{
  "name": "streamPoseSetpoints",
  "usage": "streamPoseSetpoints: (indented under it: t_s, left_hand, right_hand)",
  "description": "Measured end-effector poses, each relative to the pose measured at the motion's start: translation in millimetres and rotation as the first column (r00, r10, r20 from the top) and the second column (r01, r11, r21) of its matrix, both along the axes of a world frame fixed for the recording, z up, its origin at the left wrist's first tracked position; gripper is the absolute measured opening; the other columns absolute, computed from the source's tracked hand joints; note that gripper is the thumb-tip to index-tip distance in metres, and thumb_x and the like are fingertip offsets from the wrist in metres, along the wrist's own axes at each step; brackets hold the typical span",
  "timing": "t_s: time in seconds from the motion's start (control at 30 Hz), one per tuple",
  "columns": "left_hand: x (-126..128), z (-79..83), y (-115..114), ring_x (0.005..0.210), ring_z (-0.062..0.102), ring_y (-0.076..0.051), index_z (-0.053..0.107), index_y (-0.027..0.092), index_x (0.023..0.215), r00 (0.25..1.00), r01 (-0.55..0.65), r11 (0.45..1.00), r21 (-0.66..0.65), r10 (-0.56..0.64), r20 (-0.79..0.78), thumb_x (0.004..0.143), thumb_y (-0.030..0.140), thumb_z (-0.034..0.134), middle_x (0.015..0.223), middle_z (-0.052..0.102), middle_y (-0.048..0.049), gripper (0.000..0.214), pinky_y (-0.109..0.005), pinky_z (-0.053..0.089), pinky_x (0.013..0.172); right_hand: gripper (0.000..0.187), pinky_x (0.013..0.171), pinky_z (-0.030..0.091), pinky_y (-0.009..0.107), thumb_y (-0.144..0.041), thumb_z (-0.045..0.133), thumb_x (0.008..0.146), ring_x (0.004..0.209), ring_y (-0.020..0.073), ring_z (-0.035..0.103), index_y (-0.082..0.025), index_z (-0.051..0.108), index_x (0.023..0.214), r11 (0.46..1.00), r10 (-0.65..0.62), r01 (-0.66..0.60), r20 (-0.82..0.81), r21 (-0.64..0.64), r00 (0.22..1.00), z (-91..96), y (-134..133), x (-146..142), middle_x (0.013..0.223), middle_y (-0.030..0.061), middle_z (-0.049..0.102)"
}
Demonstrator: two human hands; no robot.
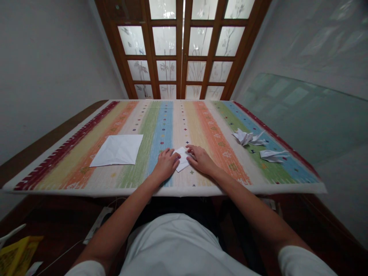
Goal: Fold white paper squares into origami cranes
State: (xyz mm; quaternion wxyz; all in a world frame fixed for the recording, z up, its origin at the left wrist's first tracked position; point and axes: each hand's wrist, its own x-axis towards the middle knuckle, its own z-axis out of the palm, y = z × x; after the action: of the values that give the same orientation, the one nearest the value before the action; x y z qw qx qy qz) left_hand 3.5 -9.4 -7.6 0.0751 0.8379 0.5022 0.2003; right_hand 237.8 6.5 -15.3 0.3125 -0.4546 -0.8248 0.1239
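Observation:
A small folded piece of white paper lies on the striped woven cloth, near its front edge. My left hand and my right hand press in on it from either side, and their fingertips hold it. A flat square white paper sheet lies to the left of my hands, creased and untouched. Over on the right, a crumpled folded paper figure and a smaller folded paper piece rest on the cloth, out of reach of my fingers.
The cloth covers a dark wooden table. A large glass pane stands beyond its right edge. Wooden doors with frosted glass rise behind it. A yellow packet and a white cable lie low at the left.

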Motion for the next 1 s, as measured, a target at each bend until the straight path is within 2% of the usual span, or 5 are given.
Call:
streamPoseSetpoints:
  t_s: [0.4, 0.57, 0.7, 0.87, 1.0]
  left_hand:
    - [-12.5, 5.1, 0.3, 0.117, 0.068, -0.024, 0.073, 0.022, 0.108, 0.939, 0.162, 0.987, 0.007, -0.157, 0.305, 0.089, 0.015, 0.079, 0.137, 0.058, -0.0093, 0.02, -0.045, 0.058, 0.108]
    - [-9.9, 7.8, -0.3, 0.115, 0.067, -0.023, 0.073, 0.02, 0.102, 0.924, 0.198, 0.978, 0.069, -0.21, 0.319, 0.088, 0.011, 0.079, 0.133, 0.059, -0.0094, 0.017, -0.044, 0.057, 0.109]
    - [-9.8, 12.3, -4.4, 0.129, 0.062, -0.026, 0.071, 0.022, 0.095, 0.93, 0.199, 0.966, 0.162, -0.239, 0.281, 0.093, 0.014, 0.075, 0.135, 0.062, -0.0097, 0.009, -0.049, 0.051, 0.117]
    - [-9.2, 18.8, -13.1, 0.139, 0.057, -0.03, 0.062, 0.023, 0.098, 0.93, 0.091, 0.948, 0.305, -0.19, 0.315, 0.096, 0.021, 0.074, 0.143, 0.063, -0.0123, 0.012, -0.055, 0.041, 0.126]
    - [-7.4, 19.2, -12.1, 0.135, 0.06, -0.03, 0.061, 0.024, 0.115, 0.922, 0.178, 0.956, 0.234, -0.245, 0.299, 0.093, 0.02, 0.074, 0.142, 0.065, -0.0135, 0.026, -0.052, 0.046, 0.12]
  right_hand:
    - [0.09, 0.093, 0.058, 0.04, -0.023, 0.087, 0.08, 0.099, 0.0225, 0.072, -0.025, 0.045, 0.16, 0.965, 0.05, -0.116, -0.27, -0.233, 0.962, 8.3, -1.4, 2.9, 0.127, 0.0124, 0.075]
    - [0.048, 0.07, 0.051, 0.029, -0.024, 0.082, 0.083, 0.074, 0.0175, 0.064, -0.02, 0.069, 0.129, 0.936, 0.103, -0.19, -0.286, -0.297, 0.953, 13.9, -5.3, 0.8, 0.089, 0.0001, 0.074]
    - [0.007, 0.066, 0.046, 0.028, -0.016, 0.074, 0.084, 0.073, 0.017, 0.061, -0.019, 0.07, 0.089, 0.964, 0.144, -0.191, -0.239, -0.187, 0.96, 16.5, -5.7, 0.3, 0.083, 0.0009, 0.069]
    - [0.014, 0.078, 0.048, 0.032, -0.009, 0.067, 0.091, 0.085, 0.0209, 0.061, -0.022, 0.066, 0.086, 0.987, 0.061, -0.042, -0.118, 0.158, 0.991, 22.2, -8.2, 7.5, 0.094, 0.0066, 0.069]
    - [0.018, 0.081, 0.049, 0.033, -0.006, 0.066, 0.094, 0.093, 0.0233, 0.063, -0.022, 0.069, 0.089, 0.974, 0.043, -0.05, 0.034, 0.221, 0.998, 21.8, -11.9, 8.8, 0.102, 0.0097, 0.069]
